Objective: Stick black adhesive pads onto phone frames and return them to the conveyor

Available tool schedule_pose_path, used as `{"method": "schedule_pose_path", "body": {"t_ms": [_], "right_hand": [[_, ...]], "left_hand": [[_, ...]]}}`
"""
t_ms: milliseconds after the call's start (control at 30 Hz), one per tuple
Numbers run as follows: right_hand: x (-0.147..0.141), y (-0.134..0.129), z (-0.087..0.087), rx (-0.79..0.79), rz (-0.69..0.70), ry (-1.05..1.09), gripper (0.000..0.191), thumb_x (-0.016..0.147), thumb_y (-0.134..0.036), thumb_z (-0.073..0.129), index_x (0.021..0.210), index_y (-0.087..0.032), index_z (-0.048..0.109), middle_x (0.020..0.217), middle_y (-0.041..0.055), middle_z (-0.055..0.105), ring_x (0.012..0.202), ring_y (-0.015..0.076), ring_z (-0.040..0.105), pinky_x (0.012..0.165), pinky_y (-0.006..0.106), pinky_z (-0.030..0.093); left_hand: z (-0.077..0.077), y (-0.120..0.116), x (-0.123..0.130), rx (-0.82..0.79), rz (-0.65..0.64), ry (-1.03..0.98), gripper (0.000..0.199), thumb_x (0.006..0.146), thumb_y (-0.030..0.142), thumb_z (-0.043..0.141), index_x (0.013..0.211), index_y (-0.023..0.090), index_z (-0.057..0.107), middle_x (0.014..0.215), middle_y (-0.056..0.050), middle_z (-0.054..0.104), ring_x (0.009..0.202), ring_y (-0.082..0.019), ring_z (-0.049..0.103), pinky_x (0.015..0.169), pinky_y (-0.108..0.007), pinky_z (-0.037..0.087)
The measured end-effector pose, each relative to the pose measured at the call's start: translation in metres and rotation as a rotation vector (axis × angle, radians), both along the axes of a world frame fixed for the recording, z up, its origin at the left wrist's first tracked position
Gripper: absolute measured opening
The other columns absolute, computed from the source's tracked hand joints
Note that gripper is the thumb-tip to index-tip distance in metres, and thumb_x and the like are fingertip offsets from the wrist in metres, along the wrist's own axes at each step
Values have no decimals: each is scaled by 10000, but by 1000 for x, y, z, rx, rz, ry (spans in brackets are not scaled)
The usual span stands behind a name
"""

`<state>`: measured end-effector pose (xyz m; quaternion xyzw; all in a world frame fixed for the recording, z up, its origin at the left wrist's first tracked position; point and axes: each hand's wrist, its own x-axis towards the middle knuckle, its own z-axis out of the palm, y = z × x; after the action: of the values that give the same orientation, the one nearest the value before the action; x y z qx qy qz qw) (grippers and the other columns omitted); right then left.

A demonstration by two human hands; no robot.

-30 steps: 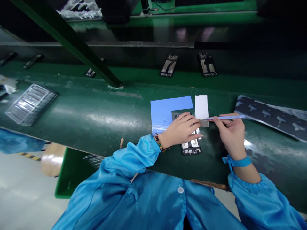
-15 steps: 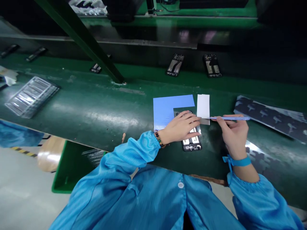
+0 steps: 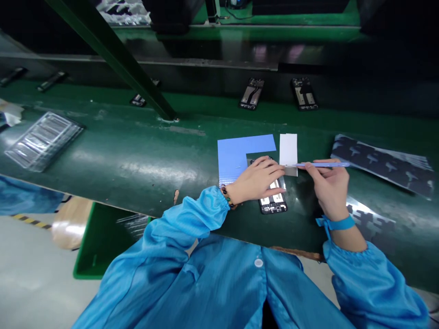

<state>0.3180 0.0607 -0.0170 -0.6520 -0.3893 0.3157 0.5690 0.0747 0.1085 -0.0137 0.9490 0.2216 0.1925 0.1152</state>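
My left hand (image 3: 259, 179) lies over a black phone frame (image 3: 273, 204), fingers stretched to the right, with the fingertips near a white paper strip. My right hand (image 3: 329, 185) is closed on a thin light-purple tool (image 3: 324, 164), which looks like tweezers. Its tip points left and reaches the lower part of the white strip (image 3: 288, 148), close to my left fingertips. A blue L-shaped sheet (image 3: 230, 155) lies left of and behind the phone frame. Whether the tip grips anything is too small to tell.
Two phone frames (image 3: 252, 93) (image 3: 304, 93) lie at the back, others at the far left. Patterned film sheets (image 3: 382, 163) are on the right, clear plastic trays (image 3: 44, 141) on the left. A green post (image 3: 116, 59) slants across, and a green bin (image 3: 103, 242) stands below the table edge.
My right hand and the tool have shifted left, the tip now over the lower part of the white strip. My left hand has stayed nearly in place; the view has shifted slightly.
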Motion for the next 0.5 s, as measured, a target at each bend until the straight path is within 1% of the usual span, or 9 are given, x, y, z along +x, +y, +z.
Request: {"method": "schedule_pose_path", "body": {"t_ms": [67, 133, 167, 233, 300, 333, 400, 500], "right_hand": [[-3, -8, 10, 55, -38, 59, 469, 802, -491, 996, 996, -225, 661, 926, 86, 840, 924, 263, 865, 972, 431, 694], [-9, -27, 21, 77, -34, 84, 434, 821, -439, 992, 983, -234, 646, 936, 84, 849, 937, 258, 864, 1007, 452, 686], [-13, -39, 26, 62, -2, 82, 412, 836, -425, 986, 974, -242, 643, 940, 76, 851, 938, 258, 865, 1007, 459, 689], [-26, -67, 31, 1, 98, 68, 358, 889, -430, 947, 944, -258, 638, 951, 60, 849, 943, 260, 864, 984, 468, 703], [-39, -91, 30, -21, 175, 50, 307, 926, -425, 915, 929, -258, 657, 958, 53, 834, 943, 255, 857, 948, 460, 714], [-46, -100, 27, -21, 199, 39, 285, 939, -414, 904, 924, -256, 666, 959, 52, 825, 952, 251, 852, 933, 448, 716], [-56, -111, 20, -11, 226, 12, 244, 958, -389, 885, 922, -252, 687, 947, 52, 806, 976, 243, 841, 922, 424, 714], [-61, -114, 10, -6, 244, -55, 187, 981, -370, 859, 918, -248, 733, 938, 54, 784, 995, 233, 826, 941, 408, 702]], "left_hand": [[2, 0, -4, -7, -5, -23, 533, 1139, 608, 582, 1388, 160, 728, 1543, -130, 728, 1411, -324, 669, 1327, -571, 440], [6, -3, -15, -31, -2, -58, 468, 1153, 557, 580, 1379, 177, 733, 1507, -122, 746, 1374, -307, 694, 1310, -563, 458], [7, -6, -23, -52, -17, -80, 421, 1151, 528, 596, 1359, 193, 743, 1459, -113, 768, 1334, -294, 713, 1287, -554, 481], [10, -15, -41, -101, -102, -125, 304, 1121, 467, 663, 1266, 225, 777, 1321, -86, 814, 1231, -260, 747, 1232, -517, 529], [10, -28, -58, -136, -208, -162, 192, 1081, 403, 731, 1152, 239, 801, 1207, -59, 832, 1148, -223, 767, 1198, -467, 554], [10, -35, -65, -142, -240, -172, 154, 1070, 376, 749, 1114, 240, 805, 1180, -50, 835, 1127, -210, 771, 1196, -446, 555], [8, -45, -71, -131, -247, -175, 128, 1069, 353, 754, 1086, 239, 808, 1164, -44, 836, 1122, -198, 775, 1203, -423, 551], [6, -52, -71, -96, -236, -166, 152, 1092, 360, 728, 1095, 228, 803, 1159, -41, 838, 1116, -191, 777, 1193, -412, 552]]}}
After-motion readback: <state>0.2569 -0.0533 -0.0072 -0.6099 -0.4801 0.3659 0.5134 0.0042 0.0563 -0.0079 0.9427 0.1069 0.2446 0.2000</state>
